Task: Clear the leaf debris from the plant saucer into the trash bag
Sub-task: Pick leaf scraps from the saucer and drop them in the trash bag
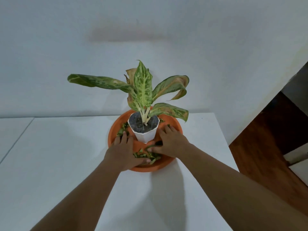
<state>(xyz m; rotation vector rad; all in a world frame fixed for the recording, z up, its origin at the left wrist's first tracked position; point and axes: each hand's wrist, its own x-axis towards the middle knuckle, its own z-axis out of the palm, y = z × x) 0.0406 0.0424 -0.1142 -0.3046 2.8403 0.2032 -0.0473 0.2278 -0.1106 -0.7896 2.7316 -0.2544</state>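
Note:
An orange plant saucer (173,124) sits on the white table (58,155) with a white pot (145,135) and a leafy plant (143,85) in its middle. Green leaf debris (146,155) is heaped at the saucer's near side, and more scraps (122,130) lie to the left of the pot. My left hand (123,154) lies flat in the saucer's left side, its thumb against the heap. My right hand (170,142) lies flat on the right side, its thumb touching the heap and its fingers spread by the pot. No trash bag is in view.
The table's far edge meets a pale wall (150,39). The table's right edge drops to a dark wooden floor (270,147). A seam (18,137) runs across the table on the left.

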